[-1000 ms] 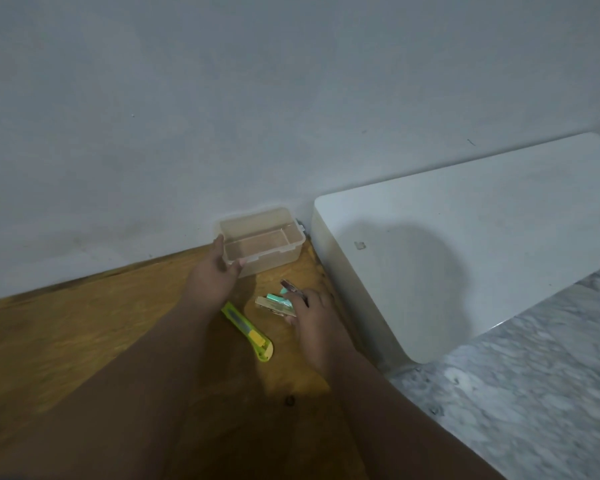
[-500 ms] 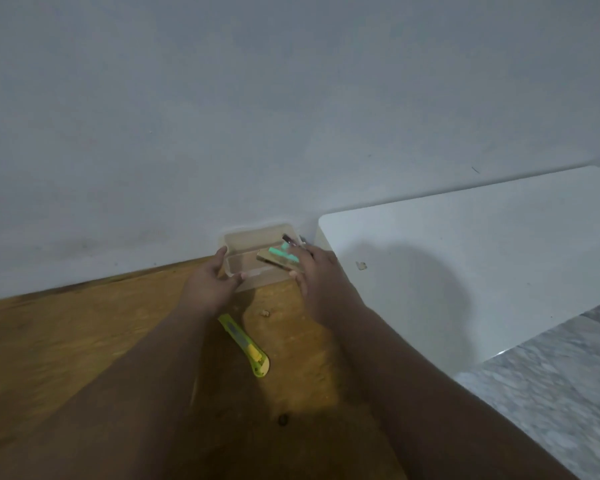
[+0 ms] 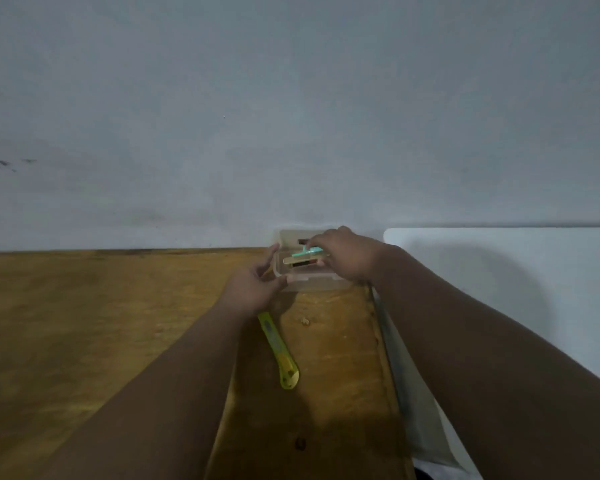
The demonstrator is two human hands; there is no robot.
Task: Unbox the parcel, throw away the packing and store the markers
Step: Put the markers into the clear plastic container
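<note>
Right hand (image 3: 347, 252) now inside clear plastic box (image 3: 312, 284), still gripping marker pack (image 3: 303, 256); left hand (image 3: 257, 285) stays clamped on box's left wall.

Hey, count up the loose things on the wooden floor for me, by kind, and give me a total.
Clear plastic box: 1
Marker pack, held over the box by the right hand: 1
Yellow-green utility knife: 1
Total: 3
The left hand steadies the box.

I note a brown wooden tabletop (image 3: 101, 323) against the wall. On it: a clear plastic box (image 3: 312, 284) at the far edge, a yellow utility knife (image 3: 278, 351), one small crumb (image 3: 305, 320).
</note>
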